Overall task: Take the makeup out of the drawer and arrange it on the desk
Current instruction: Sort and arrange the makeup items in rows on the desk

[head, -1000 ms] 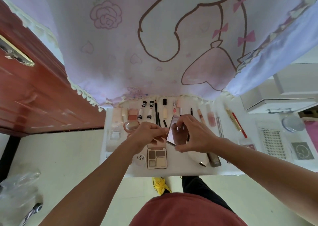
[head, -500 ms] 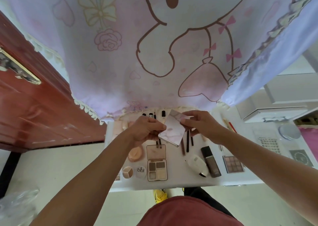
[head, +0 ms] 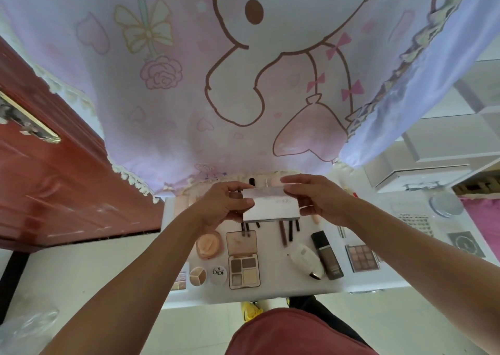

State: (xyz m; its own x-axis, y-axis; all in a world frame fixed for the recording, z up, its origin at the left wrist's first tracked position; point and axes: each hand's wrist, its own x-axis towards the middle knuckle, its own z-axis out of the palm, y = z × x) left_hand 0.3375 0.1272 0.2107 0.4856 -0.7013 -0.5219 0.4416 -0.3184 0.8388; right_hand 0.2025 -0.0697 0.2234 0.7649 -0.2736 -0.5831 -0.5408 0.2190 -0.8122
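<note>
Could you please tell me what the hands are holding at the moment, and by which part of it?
A flat white palette, held by both hands: the left hand grips its left end and the right hand pinches its right end.

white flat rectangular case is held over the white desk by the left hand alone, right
No. The head view shows both hands holding the white flat rectangular case over the white desk: left hand at one end, right hand at the other.

Round white compact (head: 218, 272): lid printed "blbl". Faint print on white palette (head: 272, 209) and label on dark bottle (head: 328, 257): both too small to read.
</note>
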